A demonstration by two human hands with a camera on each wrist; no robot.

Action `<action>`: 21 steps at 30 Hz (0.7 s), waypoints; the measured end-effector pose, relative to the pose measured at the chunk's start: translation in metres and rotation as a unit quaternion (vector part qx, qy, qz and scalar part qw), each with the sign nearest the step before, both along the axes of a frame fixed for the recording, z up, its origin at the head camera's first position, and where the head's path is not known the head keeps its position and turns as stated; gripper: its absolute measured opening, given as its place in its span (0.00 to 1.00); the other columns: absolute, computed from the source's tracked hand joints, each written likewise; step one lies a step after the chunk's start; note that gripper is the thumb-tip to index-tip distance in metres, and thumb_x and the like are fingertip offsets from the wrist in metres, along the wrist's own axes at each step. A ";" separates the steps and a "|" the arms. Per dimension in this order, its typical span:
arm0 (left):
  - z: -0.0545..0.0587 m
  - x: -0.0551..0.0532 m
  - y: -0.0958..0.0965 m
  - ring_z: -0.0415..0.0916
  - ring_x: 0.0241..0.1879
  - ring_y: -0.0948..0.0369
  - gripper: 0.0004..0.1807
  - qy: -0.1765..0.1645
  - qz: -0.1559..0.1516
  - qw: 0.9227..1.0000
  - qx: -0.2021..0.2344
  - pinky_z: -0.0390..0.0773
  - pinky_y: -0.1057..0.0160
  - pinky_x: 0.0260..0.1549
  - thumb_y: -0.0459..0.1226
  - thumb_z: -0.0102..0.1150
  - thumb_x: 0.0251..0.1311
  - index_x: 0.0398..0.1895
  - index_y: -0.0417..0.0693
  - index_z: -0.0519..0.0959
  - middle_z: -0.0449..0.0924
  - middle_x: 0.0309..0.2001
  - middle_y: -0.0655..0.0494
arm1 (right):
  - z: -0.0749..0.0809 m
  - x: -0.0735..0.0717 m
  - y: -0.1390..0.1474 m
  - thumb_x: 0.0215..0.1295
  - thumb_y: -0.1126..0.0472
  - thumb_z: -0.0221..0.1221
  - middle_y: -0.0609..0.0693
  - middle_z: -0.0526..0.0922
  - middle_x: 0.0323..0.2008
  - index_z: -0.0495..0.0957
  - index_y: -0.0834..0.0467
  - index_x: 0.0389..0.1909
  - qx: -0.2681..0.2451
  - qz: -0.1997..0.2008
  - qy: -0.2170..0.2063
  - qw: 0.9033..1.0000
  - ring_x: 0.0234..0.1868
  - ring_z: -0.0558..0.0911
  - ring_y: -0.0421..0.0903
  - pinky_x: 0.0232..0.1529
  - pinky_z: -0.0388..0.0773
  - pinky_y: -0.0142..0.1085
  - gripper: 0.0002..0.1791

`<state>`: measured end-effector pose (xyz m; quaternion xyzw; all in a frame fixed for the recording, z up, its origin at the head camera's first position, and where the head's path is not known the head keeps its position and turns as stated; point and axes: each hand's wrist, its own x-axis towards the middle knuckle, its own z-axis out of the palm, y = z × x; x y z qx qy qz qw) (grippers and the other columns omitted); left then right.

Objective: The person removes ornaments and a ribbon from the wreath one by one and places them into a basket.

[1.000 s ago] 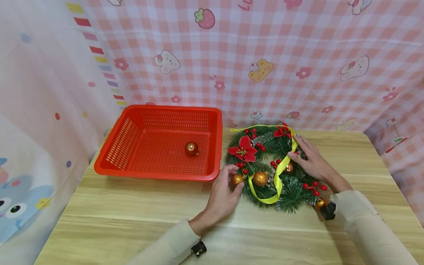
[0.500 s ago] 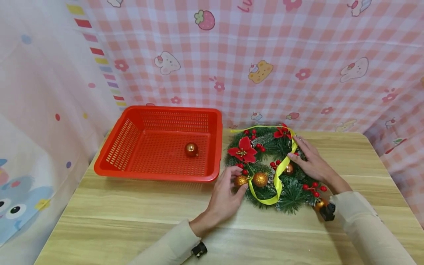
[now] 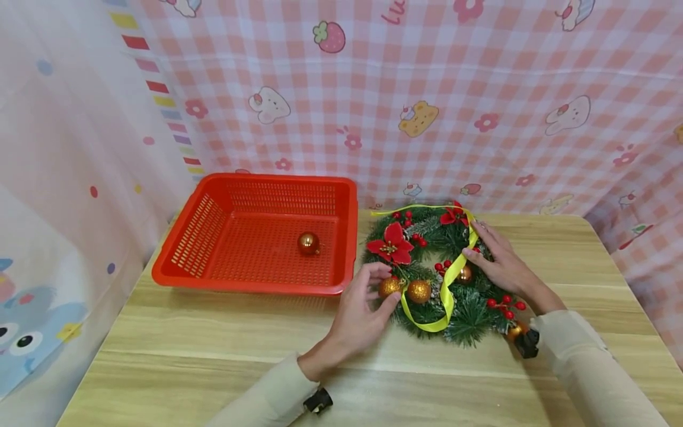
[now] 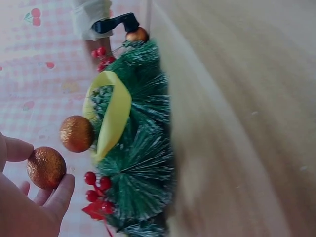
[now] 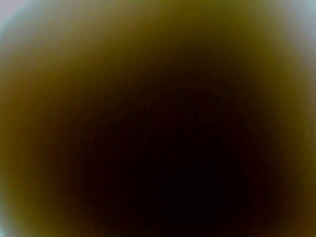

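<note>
A green wreath (image 3: 469, 311) with red poinsettias (image 3: 393, 243), red berries and gold balls lies on the table. My left hand (image 3: 357, 314) pinches a glittery gold ball ornament (image 3: 390, 287) between thumb and fingers at the wreath's front left; the left wrist view shows this ornament (image 4: 46, 168) too. Beside it sits another glittery ball (image 3: 418, 291). A yellow ribbon (image 3: 450, 279) loops across the wreath. My right hand (image 3: 501, 261) rests on the wreath's right side, fingers extended, fingertips and thumb at the ribbon. The right wrist view is a dark blur.
A red plastic basket (image 3: 187, 281) stands left of the wreath, with one shiny copper ball (image 3: 308, 243) inside. A gold ball (image 3: 516, 330) at the wreath's lower right sits against the right wrist camera (image 3: 528, 343). A checked curtain (image 3: 320, 89) hangs behind the table.
My left hand has moved the held gold ball slightly right, bringing it closer to the other glittery ball. The right hand stays in place on the wreath.
</note>
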<state>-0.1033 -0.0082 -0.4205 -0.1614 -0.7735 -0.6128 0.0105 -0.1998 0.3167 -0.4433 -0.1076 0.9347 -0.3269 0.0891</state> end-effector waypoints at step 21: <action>0.025 -0.006 -0.019 0.76 0.56 0.56 0.22 0.034 0.016 0.999 0.008 0.78 0.53 0.53 0.32 0.64 0.62 0.58 0.45 0.71 0.77 0.57 0.46 | 0.000 0.002 0.000 0.75 0.40 0.47 0.63 0.34 0.78 0.36 0.44 0.80 0.000 -0.001 0.008 1.000 0.76 0.37 0.71 0.60 0.43 0.78 0.42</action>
